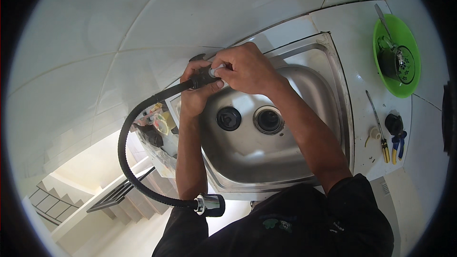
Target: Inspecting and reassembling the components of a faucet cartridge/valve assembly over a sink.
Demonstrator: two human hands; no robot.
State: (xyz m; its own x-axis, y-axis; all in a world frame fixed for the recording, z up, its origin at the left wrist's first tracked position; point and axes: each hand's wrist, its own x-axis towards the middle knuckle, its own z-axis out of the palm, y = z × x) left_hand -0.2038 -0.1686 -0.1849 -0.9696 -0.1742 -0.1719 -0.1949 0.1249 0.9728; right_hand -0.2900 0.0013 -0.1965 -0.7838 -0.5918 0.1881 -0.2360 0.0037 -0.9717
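Observation:
My left hand [196, 90] is closed around the black body of a kitchen faucet [203, 78] above the sink's far left corner. From that body a long black flexible hose [124, 138] loops down to a chrome and black spray head [210, 204] beside my left forearm. With thumb and fingers, my right hand [247, 69] pinches a small white piece [217, 70] at the faucet's end; its exact kind is hard to make out. Beneath my hands lies the steel sink [257, 169], with a round black drain part [228, 118] next to the drain hole [269, 120].
On the right counter are a screwdriver [384, 150], blue-and-yellow pliers [399, 145] and a small whitish roll [374, 133]. Behind them, a green basin [397, 90] holds a glass mug [404, 64]. Cluttered items [162, 123] stand left of the sink; the tiled wall rises behind.

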